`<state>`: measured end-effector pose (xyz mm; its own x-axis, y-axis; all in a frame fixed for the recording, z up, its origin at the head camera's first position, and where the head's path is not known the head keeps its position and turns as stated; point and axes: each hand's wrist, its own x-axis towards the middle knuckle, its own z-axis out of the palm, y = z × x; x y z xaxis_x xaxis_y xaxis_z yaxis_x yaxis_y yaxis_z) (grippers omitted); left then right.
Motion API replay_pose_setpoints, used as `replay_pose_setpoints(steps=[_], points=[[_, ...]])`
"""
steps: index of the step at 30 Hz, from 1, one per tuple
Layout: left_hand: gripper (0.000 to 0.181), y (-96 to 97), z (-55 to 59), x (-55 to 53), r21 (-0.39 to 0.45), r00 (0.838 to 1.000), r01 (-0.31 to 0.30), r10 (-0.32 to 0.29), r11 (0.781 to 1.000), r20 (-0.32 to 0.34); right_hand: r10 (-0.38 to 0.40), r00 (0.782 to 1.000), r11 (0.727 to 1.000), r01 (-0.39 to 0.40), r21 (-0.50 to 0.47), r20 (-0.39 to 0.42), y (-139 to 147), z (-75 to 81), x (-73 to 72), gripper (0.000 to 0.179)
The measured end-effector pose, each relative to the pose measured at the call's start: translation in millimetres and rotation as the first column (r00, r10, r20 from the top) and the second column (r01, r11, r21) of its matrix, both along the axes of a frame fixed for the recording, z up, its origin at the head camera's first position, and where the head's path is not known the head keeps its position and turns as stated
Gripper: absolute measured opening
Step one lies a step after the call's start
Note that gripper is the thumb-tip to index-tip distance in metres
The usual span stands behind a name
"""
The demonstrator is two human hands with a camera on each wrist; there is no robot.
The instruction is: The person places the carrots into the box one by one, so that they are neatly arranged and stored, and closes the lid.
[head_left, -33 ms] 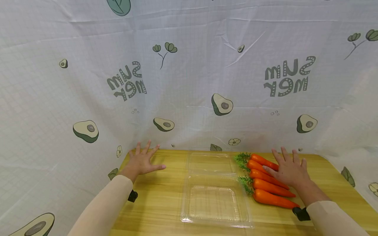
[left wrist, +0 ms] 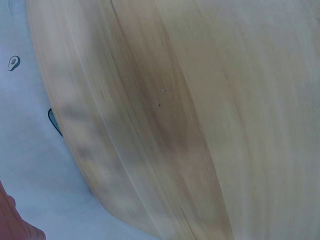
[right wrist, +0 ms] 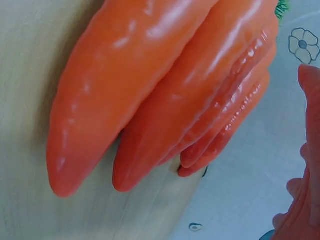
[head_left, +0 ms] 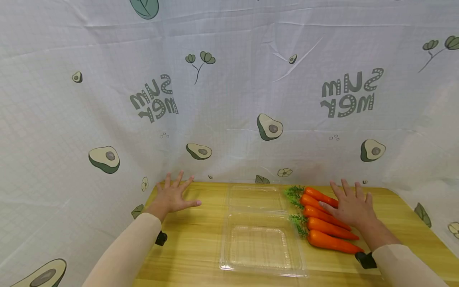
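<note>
behind: white creased cloth (head_left: pixel 229 93) | printed thereon: avocados (head_left: pixel 269 127), leaves (head_left: pixel 144 8), flowers (head_left: pixel 285 172), mirrored grey "summer" lettering (head_left: pixel 346 105) | below: wood-grain table (head_left: pixel 201 247), rounded far-right corner

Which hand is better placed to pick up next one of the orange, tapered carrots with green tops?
Right, I would judge: the right hand is empty and partly overlaps the carrots in the head view, while the left hand is across the clear, rectangular plastic container.

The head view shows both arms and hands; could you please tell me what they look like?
The left sleeve and right sleeve are long, plain and pale cream. A small black block shows beside the left one, another black block beside the right. The left hand and right hand wear no gloves.
</note>
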<state>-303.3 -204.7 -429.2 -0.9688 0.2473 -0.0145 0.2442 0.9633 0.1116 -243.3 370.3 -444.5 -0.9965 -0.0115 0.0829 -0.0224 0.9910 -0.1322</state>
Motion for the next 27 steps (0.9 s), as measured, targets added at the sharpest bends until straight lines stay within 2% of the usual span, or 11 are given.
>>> replay_pose_setpoints(steps=[15, 27], points=[[0.103, -2.1, -0.1, 1.9, 0.012, 1.000, -0.006, 0.006, 1.000, 0.003, 0.019, 1.000, 1.000, -0.019, 0.018, -0.019, -1.5, -3.9, 1.2, 0.100], [0.103, -5.1, -3.0, 1.6, 0.018, 1.000, -0.010, 0.010, 1.000, 0.002, 0.027, 1.000, 1.000, -0.027, -0.007, 0.000, -3.7, 3.0, 7.4, 0.100]])
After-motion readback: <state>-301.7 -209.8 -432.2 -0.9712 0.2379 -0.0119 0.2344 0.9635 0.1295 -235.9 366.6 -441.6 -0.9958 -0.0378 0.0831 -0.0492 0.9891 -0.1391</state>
